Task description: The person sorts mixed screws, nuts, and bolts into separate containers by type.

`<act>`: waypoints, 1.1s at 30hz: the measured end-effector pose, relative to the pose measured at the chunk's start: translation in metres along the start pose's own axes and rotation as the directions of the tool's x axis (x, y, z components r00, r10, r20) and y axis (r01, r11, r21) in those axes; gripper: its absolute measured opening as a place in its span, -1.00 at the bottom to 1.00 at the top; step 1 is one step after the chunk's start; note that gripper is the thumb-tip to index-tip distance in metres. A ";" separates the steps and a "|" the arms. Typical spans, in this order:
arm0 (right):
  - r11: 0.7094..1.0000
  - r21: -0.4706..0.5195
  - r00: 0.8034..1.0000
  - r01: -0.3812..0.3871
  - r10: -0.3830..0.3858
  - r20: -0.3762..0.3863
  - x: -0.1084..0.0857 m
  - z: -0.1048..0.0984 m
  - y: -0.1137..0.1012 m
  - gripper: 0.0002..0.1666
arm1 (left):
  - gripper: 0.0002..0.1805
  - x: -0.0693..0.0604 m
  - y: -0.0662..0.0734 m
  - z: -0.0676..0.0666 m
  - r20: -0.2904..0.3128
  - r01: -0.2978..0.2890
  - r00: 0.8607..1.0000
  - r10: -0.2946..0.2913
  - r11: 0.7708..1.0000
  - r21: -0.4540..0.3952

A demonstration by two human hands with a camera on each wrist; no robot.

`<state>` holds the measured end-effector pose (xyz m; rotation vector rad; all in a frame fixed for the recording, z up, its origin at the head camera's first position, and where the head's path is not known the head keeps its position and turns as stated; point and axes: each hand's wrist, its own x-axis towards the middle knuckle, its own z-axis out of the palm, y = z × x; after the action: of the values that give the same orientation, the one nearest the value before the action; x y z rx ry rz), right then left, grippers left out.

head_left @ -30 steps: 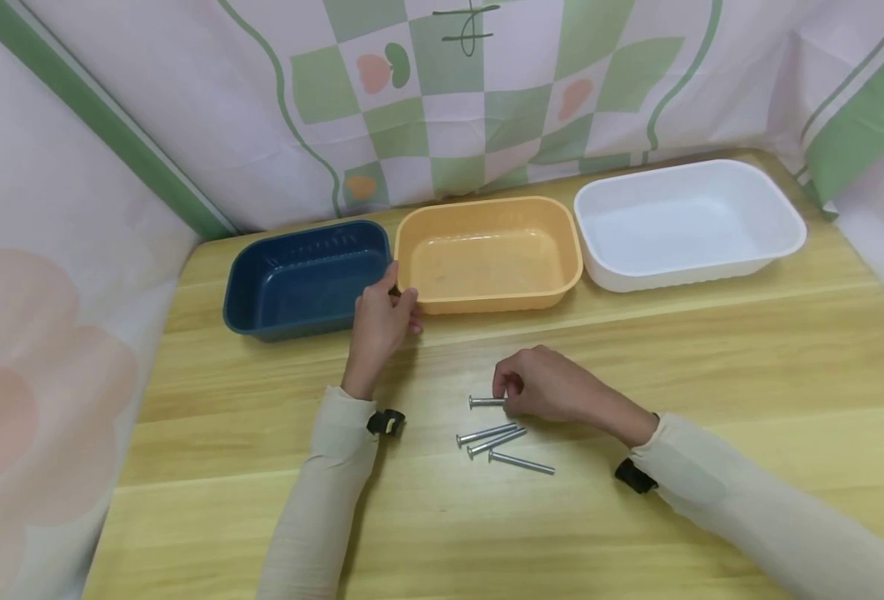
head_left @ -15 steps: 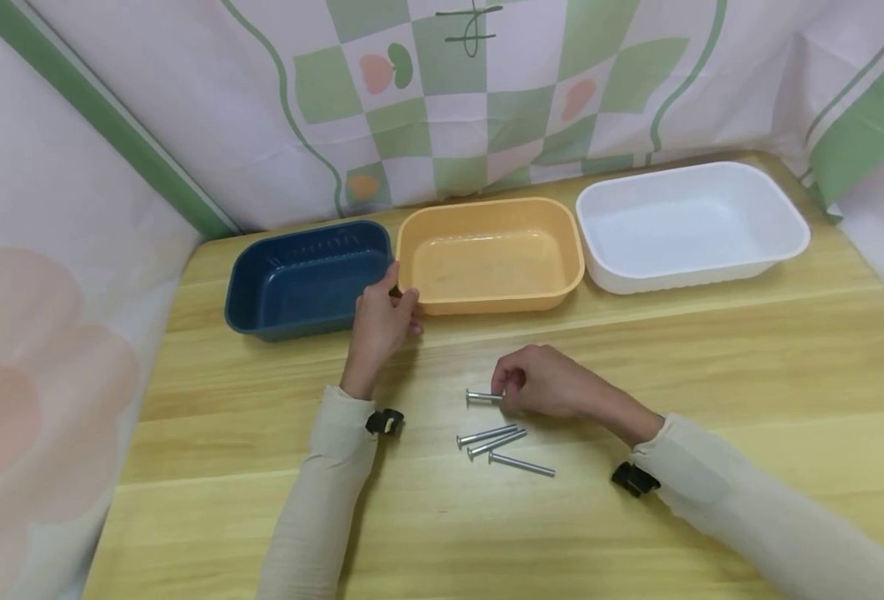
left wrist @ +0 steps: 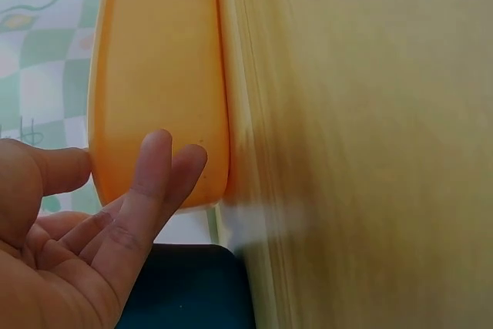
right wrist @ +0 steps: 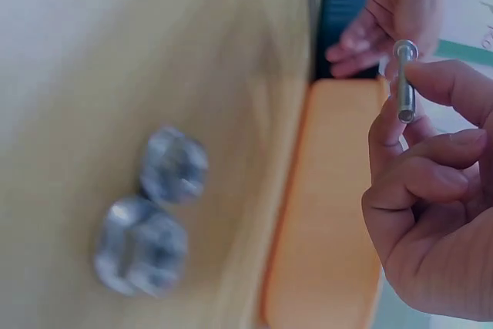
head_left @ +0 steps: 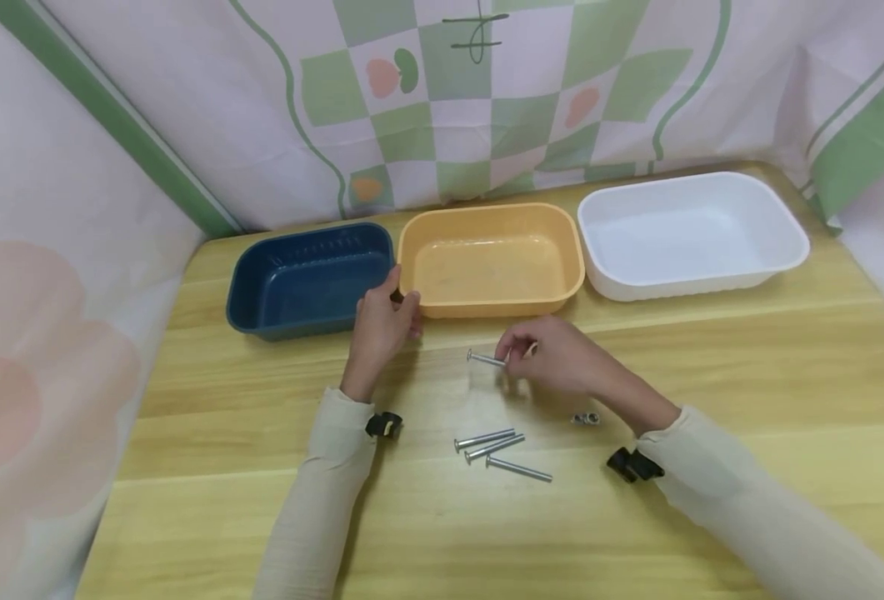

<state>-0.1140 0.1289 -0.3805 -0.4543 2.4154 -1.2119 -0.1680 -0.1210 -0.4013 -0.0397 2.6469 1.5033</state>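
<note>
Bolt (head_left: 484, 359) was in the right hand (head_left: 561, 354), off the table (head_left: 636, 533) and a little in front of the orange tray (head_left: 486, 309). Right hand: narrow, thumb and fingertips pinching the shank close to its plain end, other fingers curled in. Flat round head of the bolt pointed to the left in the head view; shank was slightly tilted.

Left hand (head_left: 382, 321): fairly wide, fingers extended. It was at the near left corner of the orange tray, thumb touching the rim, two fingers lying loosely in front of the wall in the left wrist view. Firmness of contact: could not tell.

Three loose bolts (head_left: 495, 448) lay on the table, nearer to the person than the held one, all heads to the left. Two lay close together, slanting the same way; the third, nearest the person, slanted the other way. Two metal nuts (right wrist: 158, 206) lay side by side below the right hand, near the wrist; blurred in the right wrist view.

Trays stood in a row along the far edge: blue tray (head_left: 302, 328) at left, orange in the middle, white tray (head_left: 692, 284) at right, each just beside the next. Behind them hung a patterned cloth (head_left: 456, 125). Both sleeves (head_left: 317, 492) were beige.
</note>
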 end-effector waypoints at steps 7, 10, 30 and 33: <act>0.999 0.052 0.992 -0.018 0.024 -0.120 0.010 -0.026 -0.009 -0.87 | -0.33 -0.001 -0.002 -0.002 -0.012 -0.027 1.000 0.028 0.999 0.023; 0.996 0.076 0.988 -0.037 0.048 -0.146 0.015 -0.035 -0.010 -0.84 | -0.32 -0.001 -0.002 -0.003 -0.006 -0.021 1.000 0.021 0.999 0.027; 0.997 0.032 0.978 -0.075 0.080 -0.193 0.034 -0.048 -0.007 -0.78 | -0.33 -0.001 -0.002 -0.003 0.012 -0.046 0.999 0.045 0.990 0.134; 0.996 0.029 0.977 -0.080 0.084 -0.194 0.038 -0.049 -0.007 -0.78 | -0.33 0.000 -0.002 -0.003 0.012 -0.055 0.998 0.054 0.986 0.155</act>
<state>-0.1701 0.1416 -0.3561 -0.2354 2.5538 -1.2986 -0.1678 -0.1248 -0.4010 0.0502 2.7716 1.3031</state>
